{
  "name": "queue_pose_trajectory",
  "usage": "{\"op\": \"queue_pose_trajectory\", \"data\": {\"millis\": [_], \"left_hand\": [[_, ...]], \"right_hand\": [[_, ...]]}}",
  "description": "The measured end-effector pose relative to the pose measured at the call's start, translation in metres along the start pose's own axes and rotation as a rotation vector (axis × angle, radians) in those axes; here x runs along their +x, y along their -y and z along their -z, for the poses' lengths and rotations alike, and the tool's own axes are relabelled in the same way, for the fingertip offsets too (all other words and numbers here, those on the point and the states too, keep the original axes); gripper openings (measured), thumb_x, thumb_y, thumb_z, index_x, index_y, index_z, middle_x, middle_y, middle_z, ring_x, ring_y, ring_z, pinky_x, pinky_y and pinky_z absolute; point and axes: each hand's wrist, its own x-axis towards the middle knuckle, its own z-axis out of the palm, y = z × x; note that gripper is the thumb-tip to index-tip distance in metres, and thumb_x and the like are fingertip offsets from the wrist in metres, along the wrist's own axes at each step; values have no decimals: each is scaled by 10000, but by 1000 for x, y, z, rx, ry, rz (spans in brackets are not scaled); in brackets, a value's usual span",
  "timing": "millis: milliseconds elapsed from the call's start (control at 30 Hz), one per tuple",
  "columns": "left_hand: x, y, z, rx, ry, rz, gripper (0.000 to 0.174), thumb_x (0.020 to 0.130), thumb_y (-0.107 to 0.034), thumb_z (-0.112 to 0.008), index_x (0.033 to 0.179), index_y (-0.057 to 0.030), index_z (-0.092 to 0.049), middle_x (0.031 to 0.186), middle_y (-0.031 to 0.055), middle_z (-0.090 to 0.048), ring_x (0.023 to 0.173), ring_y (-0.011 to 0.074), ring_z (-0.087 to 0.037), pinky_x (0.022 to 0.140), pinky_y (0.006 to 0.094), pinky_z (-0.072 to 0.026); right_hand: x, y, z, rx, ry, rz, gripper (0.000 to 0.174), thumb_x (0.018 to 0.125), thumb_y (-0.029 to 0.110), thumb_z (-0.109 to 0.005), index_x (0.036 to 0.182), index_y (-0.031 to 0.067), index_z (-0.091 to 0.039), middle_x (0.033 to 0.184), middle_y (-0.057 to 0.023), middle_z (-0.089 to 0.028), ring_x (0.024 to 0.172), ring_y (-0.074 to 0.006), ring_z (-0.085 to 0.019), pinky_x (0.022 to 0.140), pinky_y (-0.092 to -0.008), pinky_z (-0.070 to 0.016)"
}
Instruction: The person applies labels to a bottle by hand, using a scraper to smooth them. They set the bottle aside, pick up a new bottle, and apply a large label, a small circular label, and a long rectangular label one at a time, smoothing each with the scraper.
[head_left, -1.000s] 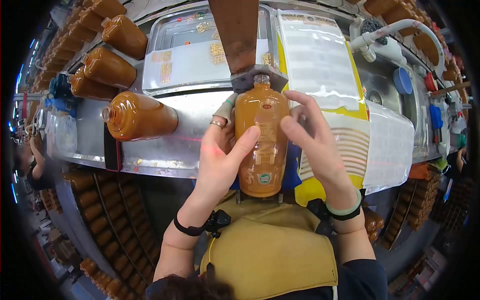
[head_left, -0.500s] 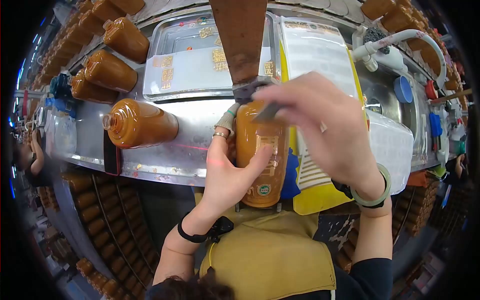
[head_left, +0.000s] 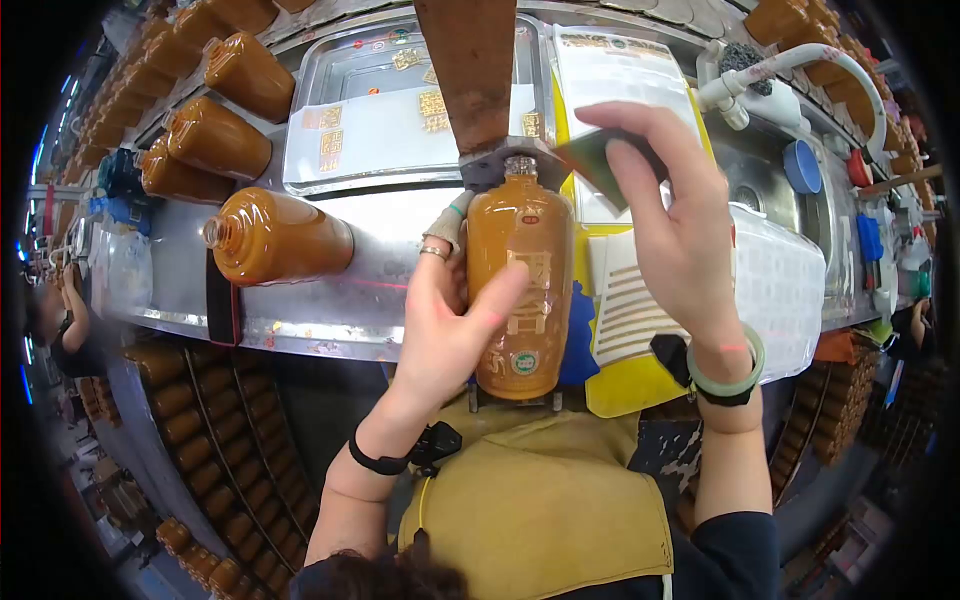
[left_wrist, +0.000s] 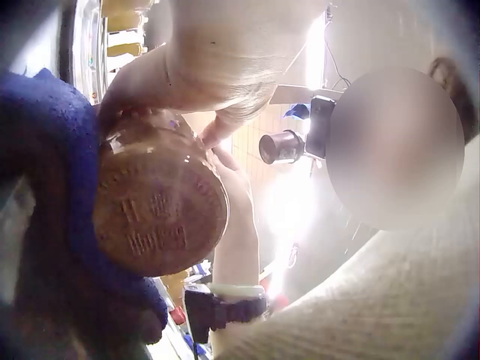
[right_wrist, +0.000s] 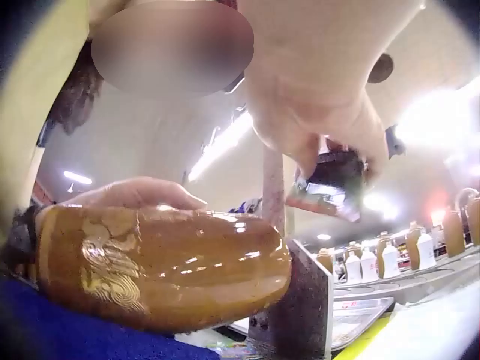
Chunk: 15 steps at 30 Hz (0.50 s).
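A glossy brown bottle [head_left: 522, 235] lies with its neck against a metal bracket [head_left: 525, 150] and its base toward the person. The left hand [head_left: 445, 325] holds it from the left side, thumb on the raised characters; a cloth cover wraps one finger. To the upper right of the bottle, the right hand [head_left: 680, 215] pinches a dark flat scraper-like piece [head_left: 605, 165], apart from the bottle. In the left wrist view the bottle's round base [left_wrist: 161, 214] rests by blue cloth [left_wrist: 52, 150]. The right wrist view shows the flat piece [right_wrist: 330, 184] between the right hand's [right_wrist: 322, 97] fingers.
Another brown bottle [head_left: 285, 237] lies to the left, several more behind it. A metal tray [head_left: 375, 180] with gold pieces sits beyond. White sheets [head_left: 780, 290] and a striped sheet [head_left: 640, 300] lie to the right, near a sink [head_left: 760, 165] with a faucet. A wooden post [head_left: 470, 70] rises centrally.
The right hand, empty at first, came over the bottle's neck with the dark piece, then moved off to the right with it. The left thumb shifted slightly along the bottle's front.
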Motion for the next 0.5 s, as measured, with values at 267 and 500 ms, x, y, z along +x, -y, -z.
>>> {"op": "queue_pose_trajectory", "data": {"millis": [267,500], "left_hand": [[-9,8,14,-114,6,34,633,1046,-110,-587,1573,35,-268,1546,188,-433,1404,241,-461,1173,383,-366],[-20,9,9,-42,63,0,863,951,-22,-713,1604,13,-150,1545,225,-403,1402,264,-468,1154,396,-409]], "right_hand": [[-71,9,-20,802,145,-816,666,937,125,-748,1498,11,-406,1108,-72,-641,1032,-113,-605,887,-280,-501],[-84,14,-26,863,143,-701,861,891,54,-787,1575,-3,-267,1140,-82,-642,1049,-137,-617,888,-293,-509]]}}
